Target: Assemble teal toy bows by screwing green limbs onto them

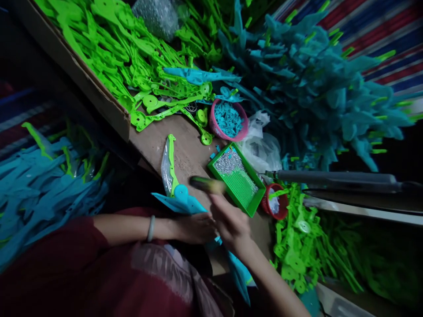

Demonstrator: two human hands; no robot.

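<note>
Near the table's lower edge, my left hand (198, 228) is closed on a blue plastic part (181, 200) with wing-like ends. Just beside it, my right hand (231, 222) grips a short tool with a black-and-yellow end (206, 184). That tool is smeared by motion, so its exact kind cannot be made out. A green blade-shaped piece with a clear panel (170, 163) lies on the table, against the blue part's upper end. Another blue piece (238, 273) shows below my hands, partly behind my right forearm.
A green tray (251, 203) with small silver pieces lies right of my hands. Beyond it are a pink bowl of blue bits (213, 119) and a red basket (264, 204). Green parts (99, 39) and blue parts (297, 88) are heaped around. A grey power screwdriver (337, 178) juts in from the right.
</note>
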